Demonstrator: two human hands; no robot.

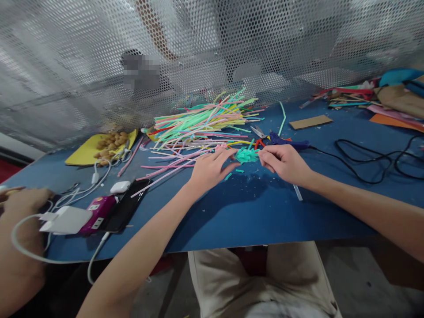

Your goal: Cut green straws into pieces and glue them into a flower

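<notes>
Several short green straw pieces lie in a small pile on the blue table, between my two hands. My left hand rests at the pile's left edge, thumb and fingers apart, with nothing visible between them. My right hand is closed at the pile's right edge, its fingertips pinched together; whatever they hold is too small to make out. A pair of scissors and a blue glue gun lie just behind my right hand. Loose green bits are scattered in front of the pile.
Long pastel straws are heaped behind my hands. At left are a phone, a purple power strip, white cables and another person's hand. A cardboard strip and black cord lie right. Perforated metal stands behind.
</notes>
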